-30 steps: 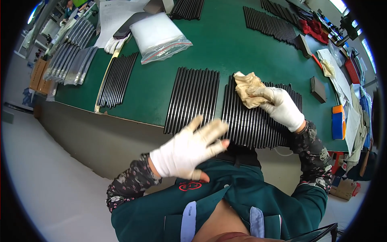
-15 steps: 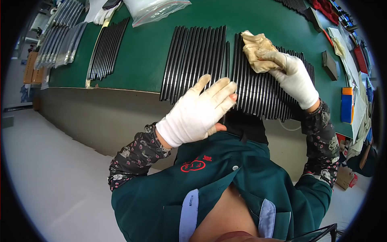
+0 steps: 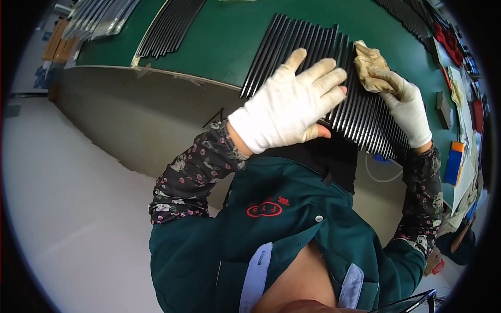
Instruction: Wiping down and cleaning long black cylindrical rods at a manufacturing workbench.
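A row of slim black rods (image 3: 360,117) lies side by side along the near edge of the green table. Over its left part is my left hand (image 3: 292,104) in a white glove, palm down with the fingers spread and nothing held. I cannot tell whether it touches the rods beneath. My right hand (image 3: 409,112), also gloved, grips a crumpled beige cloth (image 3: 371,68) over the right part of the row. The hands and cloth hide parts of several rods.
Another batch of black rods (image 3: 169,28) lies at the far left, near clear-bagged rods (image 3: 104,18). At right are a dark grey block (image 3: 444,110) and a blue and orange box (image 3: 454,164). The green table's (image 3: 224,47) near edge runs before me.
The view has shifted, so the table sits higher and further right. The gap between the two groups of rods has closed into one row. The cloth remains in my right hand.
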`<action>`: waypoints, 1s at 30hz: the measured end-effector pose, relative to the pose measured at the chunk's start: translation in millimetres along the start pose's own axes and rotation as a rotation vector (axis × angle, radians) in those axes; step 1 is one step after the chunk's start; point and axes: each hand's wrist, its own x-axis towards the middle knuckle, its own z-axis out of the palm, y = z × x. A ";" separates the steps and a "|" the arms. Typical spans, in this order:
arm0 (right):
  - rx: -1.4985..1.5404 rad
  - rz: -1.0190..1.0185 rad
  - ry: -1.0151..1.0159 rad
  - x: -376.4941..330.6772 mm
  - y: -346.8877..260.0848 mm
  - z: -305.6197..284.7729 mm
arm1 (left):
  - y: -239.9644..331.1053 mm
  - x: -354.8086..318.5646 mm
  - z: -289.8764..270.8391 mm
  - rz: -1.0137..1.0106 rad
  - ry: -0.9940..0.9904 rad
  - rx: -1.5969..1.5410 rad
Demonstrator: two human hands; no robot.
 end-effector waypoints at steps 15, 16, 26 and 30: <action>-0.498 -0.538 0.091 -34.8 -64.2 -48.4 | 52.2 -317.3 99.2 -1.377 -0.312 -0.015; -0.582 -0.707 0.093 -36.0 -83.6 -42.4 | 86.3 -340.1 108.4 -1.331 -0.496 0.050; -0.385 -1.509 -0.063 -93.4 -124.0 -75.6 | 127.9 -319.7 110.3 -1.604 -0.611 -0.272; -0.064 -1.350 0.197 -102.6 -120.3 -78.4 | 138.9 -286.9 84.7 -1.709 -0.587 -0.182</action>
